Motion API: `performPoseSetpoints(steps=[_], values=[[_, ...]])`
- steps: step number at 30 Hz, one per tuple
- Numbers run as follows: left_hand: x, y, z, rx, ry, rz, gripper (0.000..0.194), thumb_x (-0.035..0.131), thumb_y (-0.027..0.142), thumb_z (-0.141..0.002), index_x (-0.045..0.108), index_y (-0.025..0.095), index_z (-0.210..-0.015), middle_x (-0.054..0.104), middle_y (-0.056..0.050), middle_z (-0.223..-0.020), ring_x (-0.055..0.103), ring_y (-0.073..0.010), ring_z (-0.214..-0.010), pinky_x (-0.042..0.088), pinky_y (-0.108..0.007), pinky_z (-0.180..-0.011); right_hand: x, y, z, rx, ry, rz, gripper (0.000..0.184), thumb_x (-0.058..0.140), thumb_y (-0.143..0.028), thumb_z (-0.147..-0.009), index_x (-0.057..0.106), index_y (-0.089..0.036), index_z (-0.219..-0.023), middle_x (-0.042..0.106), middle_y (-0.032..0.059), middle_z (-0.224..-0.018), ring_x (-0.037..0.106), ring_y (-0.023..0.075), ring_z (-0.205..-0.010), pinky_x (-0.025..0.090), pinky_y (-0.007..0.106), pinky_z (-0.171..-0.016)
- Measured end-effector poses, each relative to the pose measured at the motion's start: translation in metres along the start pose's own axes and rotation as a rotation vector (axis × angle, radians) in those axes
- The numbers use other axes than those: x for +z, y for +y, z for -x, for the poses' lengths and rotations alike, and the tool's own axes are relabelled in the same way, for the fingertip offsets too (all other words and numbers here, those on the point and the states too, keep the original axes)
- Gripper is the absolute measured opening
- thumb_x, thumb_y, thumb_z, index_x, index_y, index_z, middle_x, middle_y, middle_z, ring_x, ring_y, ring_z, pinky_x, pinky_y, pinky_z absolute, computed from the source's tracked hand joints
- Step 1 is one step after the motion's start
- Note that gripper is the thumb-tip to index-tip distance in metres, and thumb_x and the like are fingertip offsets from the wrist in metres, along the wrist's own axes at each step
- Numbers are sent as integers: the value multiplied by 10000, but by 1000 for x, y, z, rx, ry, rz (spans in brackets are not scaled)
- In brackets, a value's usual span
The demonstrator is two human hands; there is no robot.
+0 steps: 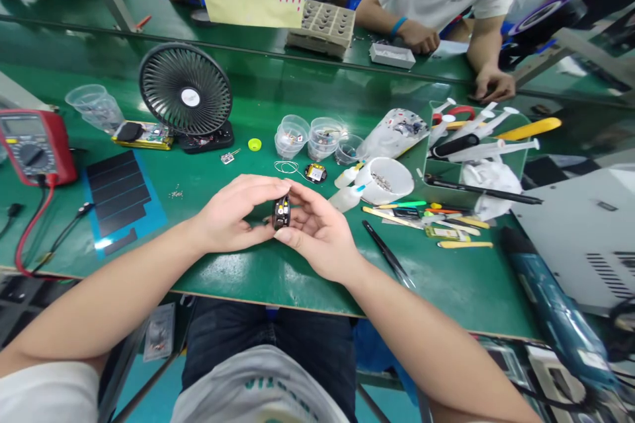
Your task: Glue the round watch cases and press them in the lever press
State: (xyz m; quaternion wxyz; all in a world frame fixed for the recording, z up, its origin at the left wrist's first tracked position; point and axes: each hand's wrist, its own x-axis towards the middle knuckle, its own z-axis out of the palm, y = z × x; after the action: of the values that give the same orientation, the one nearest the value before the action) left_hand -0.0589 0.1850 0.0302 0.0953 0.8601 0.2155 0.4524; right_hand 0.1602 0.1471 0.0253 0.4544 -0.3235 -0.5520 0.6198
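Hands (233,213) around black device (281,213), long axis upright

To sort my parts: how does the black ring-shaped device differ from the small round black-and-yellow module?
The black ring-shaped device is held between the left hand and right hand, while the small round black-and-yellow module lies on the green mat. The device stands on edge; the module lies flat. The device looks larger than the module. Both are dark.

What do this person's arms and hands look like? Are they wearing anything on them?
Both the left hand and the right hand are bare, without gloves, and neither wrist shows a watch or band. A short white sleeve shows on the left arm.
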Motion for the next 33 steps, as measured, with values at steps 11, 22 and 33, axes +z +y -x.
performPoseSetpoints(steps=[11, 22, 33], values=[[1, 1, 2, -47, -14, -77, 627, 772, 340, -936, 533, 232, -1506, 743, -123, -1308, 733, -263, -1211, 632, -409, -1028, -2, -1, -1, -9, -42, 93, 830, 872, -566, -896, 500, -362, -1609, 711, 78, -1435, 751, 255, -1197, 619, 487, -1120], [-11, -36, -1, -700, -432, -344, 702, 658, 334, -836, 604, 95, -1494, 673, -195, -1448, 628, -391, -1396, 477, -592, -1248, -10, 4, -2, -224, -66, 1165, 287, 620, -337, -1076, 755, -151, -1248, 834, 109, -1086, 792, 261, -917, 622, 414, -858], [-76, 42, -15, -385, -127, -360, 526, 697, 339, -961, 613, 203, -1462, 707, -113, -1381, 707, -264, -1220, 581, -448, -1103, -8, 9, -6, -399, -393, 1273, 284, 583, -333, -1111, 753, -161, -1260, 823, 111, -1091, 780, 250, -1000, 599, 370, -889]])
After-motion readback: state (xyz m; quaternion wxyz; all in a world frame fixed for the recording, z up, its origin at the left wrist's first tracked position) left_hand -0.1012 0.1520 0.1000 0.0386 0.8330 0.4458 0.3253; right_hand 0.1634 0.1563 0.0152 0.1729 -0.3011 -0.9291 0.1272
